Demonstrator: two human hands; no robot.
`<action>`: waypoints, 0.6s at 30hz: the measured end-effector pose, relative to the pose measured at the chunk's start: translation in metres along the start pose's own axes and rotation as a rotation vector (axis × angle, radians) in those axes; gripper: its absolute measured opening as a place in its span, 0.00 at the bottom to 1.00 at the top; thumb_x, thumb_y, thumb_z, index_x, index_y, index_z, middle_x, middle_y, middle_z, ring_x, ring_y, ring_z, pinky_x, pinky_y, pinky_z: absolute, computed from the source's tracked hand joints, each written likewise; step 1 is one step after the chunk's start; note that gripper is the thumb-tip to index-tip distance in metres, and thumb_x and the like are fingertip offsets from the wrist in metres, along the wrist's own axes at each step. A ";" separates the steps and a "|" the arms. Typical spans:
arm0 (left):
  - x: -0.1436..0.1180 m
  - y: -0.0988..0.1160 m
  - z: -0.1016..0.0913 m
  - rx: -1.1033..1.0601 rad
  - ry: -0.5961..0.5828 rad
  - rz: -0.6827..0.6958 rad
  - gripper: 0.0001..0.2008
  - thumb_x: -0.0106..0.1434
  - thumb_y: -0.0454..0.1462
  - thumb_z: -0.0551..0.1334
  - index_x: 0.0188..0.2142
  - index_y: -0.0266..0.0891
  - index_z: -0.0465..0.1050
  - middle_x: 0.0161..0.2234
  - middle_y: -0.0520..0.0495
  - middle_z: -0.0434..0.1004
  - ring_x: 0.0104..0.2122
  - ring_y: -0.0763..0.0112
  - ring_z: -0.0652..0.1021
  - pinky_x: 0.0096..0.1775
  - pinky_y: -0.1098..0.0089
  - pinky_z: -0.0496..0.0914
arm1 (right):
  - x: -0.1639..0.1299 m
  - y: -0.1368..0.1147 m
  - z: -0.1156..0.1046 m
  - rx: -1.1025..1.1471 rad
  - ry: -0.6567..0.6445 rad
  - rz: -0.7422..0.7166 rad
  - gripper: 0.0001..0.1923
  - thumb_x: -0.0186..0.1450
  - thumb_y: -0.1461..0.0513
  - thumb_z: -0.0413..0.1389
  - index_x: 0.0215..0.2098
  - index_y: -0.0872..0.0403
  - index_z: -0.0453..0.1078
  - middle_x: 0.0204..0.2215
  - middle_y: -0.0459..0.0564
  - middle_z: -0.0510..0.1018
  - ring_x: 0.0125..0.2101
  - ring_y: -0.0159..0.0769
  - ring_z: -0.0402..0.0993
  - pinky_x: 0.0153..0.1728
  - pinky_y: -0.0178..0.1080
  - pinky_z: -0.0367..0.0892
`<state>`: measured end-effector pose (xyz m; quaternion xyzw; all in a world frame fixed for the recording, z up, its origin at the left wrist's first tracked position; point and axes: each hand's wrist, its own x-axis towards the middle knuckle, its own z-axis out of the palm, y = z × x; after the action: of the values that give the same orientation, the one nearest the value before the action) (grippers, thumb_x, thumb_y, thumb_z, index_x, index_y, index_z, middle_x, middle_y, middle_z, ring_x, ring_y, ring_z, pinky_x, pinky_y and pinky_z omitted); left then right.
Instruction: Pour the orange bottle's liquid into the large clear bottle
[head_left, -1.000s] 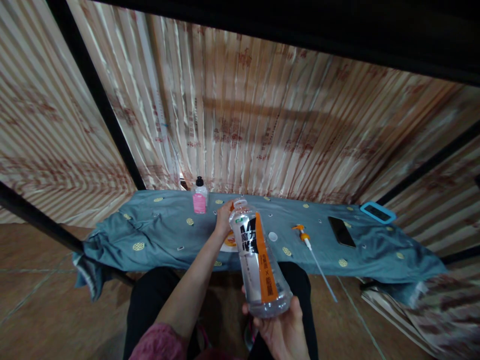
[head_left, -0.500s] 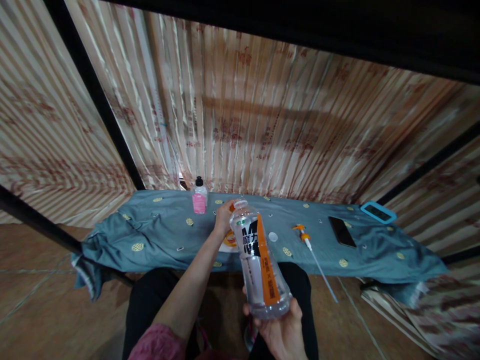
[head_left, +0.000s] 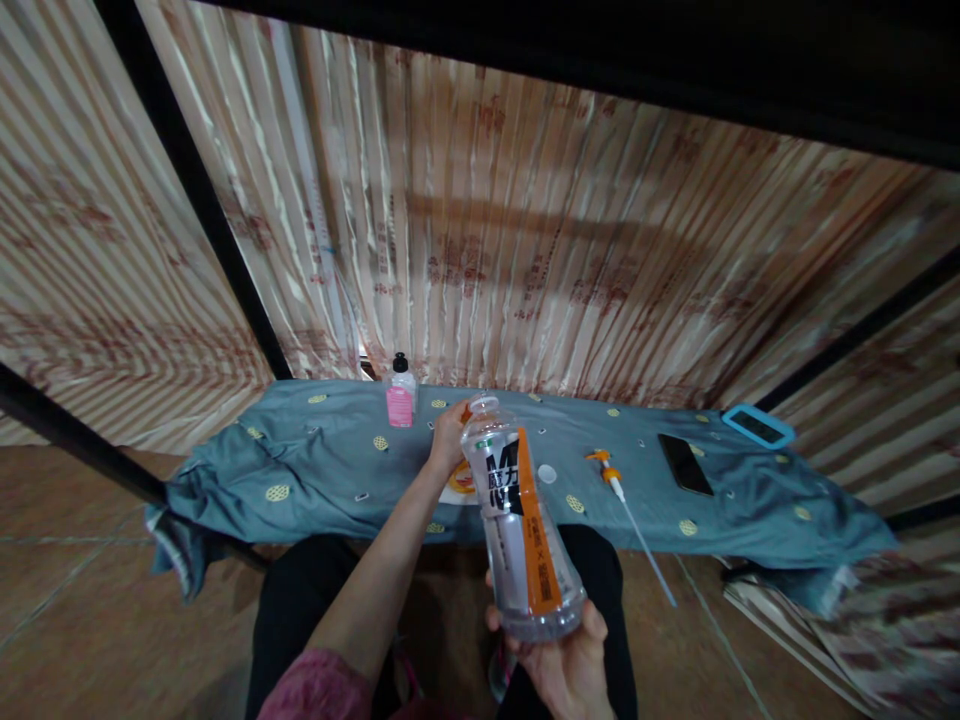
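Observation:
My right hand [head_left: 564, 655] grips a clear plastic drink bottle [head_left: 517, 540] near its base. The bottle is tilted, its uncapped mouth pointing away from me, with a black, white and orange label. Behind the bottle's neck, my left hand [head_left: 448, 440] is closed around the upper part of a white and orange container [head_left: 459, 486], mostly hidden by the drink bottle and my arm. To the right, an orange pump head [head_left: 609, 474] with a long pale tube lies on the cloth. A small whitish disc [head_left: 547, 474] lies between the pump and the bottle.
A bottle with a pink label and black cap [head_left: 400, 395] stands at the back left. A black phone [head_left: 684, 464] and a blue-framed device [head_left: 757, 427] lie to the right. Blue-grey cloth [head_left: 322, 455] covers the table; dark frame bars and a striped curtain [head_left: 480, 220] surround it.
Almost nothing differs. The drink bottle is turned very slightly in my right hand, and the whole view has shifted a few pixels.

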<state>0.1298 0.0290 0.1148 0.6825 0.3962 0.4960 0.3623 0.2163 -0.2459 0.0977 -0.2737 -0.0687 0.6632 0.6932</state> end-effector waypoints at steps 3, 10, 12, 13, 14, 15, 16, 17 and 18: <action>0.001 -0.001 -0.001 0.052 -0.011 -0.010 0.02 0.58 0.35 0.69 0.32 0.40 0.83 0.34 0.45 0.88 0.34 0.61 0.83 0.41 0.66 0.77 | 0.000 -0.001 0.003 -0.018 0.003 -0.019 0.37 0.44 0.43 0.79 0.48 0.47 0.84 0.38 0.55 0.92 0.33 0.45 0.90 0.24 0.31 0.76; 0.001 0.002 0.003 0.063 0.014 -0.006 0.06 0.56 0.30 0.70 0.35 0.38 0.83 0.37 0.44 0.89 0.37 0.59 0.85 0.44 0.66 0.78 | -0.002 0.000 0.001 -0.005 0.023 -0.017 0.37 0.45 0.43 0.79 0.50 0.47 0.83 0.38 0.53 0.92 0.32 0.44 0.89 0.24 0.32 0.75; 0.000 0.003 0.003 0.059 0.008 -0.009 0.09 0.56 0.28 0.70 0.37 0.38 0.84 0.38 0.43 0.89 0.38 0.59 0.86 0.45 0.66 0.78 | -0.002 0.001 0.002 -0.020 0.019 -0.022 0.36 0.46 0.42 0.79 0.49 0.47 0.84 0.37 0.53 0.92 0.32 0.43 0.89 0.24 0.31 0.75; 0.000 0.004 0.003 0.056 0.000 -0.007 0.09 0.56 0.28 0.69 0.37 0.38 0.84 0.39 0.43 0.89 0.39 0.59 0.86 0.46 0.66 0.78 | -0.002 0.001 0.002 -0.024 0.017 -0.024 0.36 0.46 0.42 0.79 0.48 0.47 0.84 0.37 0.53 0.92 0.32 0.43 0.89 0.24 0.31 0.75; 0.000 0.004 0.002 0.050 -0.006 -0.004 0.10 0.57 0.28 0.69 0.38 0.39 0.84 0.40 0.43 0.90 0.40 0.58 0.86 0.46 0.65 0.78 | -0.002 0.001 0.002 -0.025 0.012 -0.026 0.35 0.46 0.42 0.79 0.47 0.47 0.84 0.37 0.53 0.92 0.32 0.43 0.89 0.24 0.31 0.75; 0.000 0.003 0.002 0.044 -0.010 0.001 0.10 0.57 0.29 0.69 0.38 0.39 0.84 0.40 0.44 0.90 0.41 0.58 0.86 0.47 0.65 0.78 | -0.002 0.001 0.001 -0.025 0.006 -0.030 0.34 0.47 0.42 0.78 0.47 0.48 0.84 0.38 0.53 0.92 0.32 0.43 0.89 0.25 0.31 0.75; 0.000 0.003 0.002 0.038 -0.010 0.007 0.10 0.56 0.29 0.70 0.39 0.39 0.84 0.41 0.44 0.90 0.42 0.57 0.86 0.48 0.65 0.78 | -0.001 0.001 -0.001 -0.025 -0.005 -0.032 0.33 0.48 0.42 0.78 0.46 0.48 0.85 0.38 0.54 0.92 0.33 0.43 0.89 0.25 0.31 0.75; 0.000 0.002 0.002 0.034 -0.009 0.011 0.11 0.56 0.29 0.70 0.39 0.39 0.84 0.42 0.43 0.90 0.43 0.57 0.86 0.48 0.64 0.78 | 0.000 0.001 -0.003 -0.024 -0.027 -0.027 0.31 0.49 0.42 0.77 0.45 0.48 0.85 0.39 0.54 0.92 0.33 0.43 0.89 0.25 0.31 0.75; 0.000 0.001 0.002 0.034 -0.006 0.013 0.11 0.56 0.29 0.70 0.39 0.39 0.84 0.42 0.43 0.90 0.43 0.56 0.86 0.49 0.64 0.78 | 0.001 0.001 -0.006 -0.025 -0.054 -0.020 0.29 0.51 0.42 0.77 0.44 0.48 0.85 0.40 0.55 0.91 0.33 0.43 0.89 0.26 0.31 0.76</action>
<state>0.1318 0.0282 0.1154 0.6926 0.3989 0.4897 0.3485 0.2185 -0.2469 0.0923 -0.2635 -0.0983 0.6626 0.6942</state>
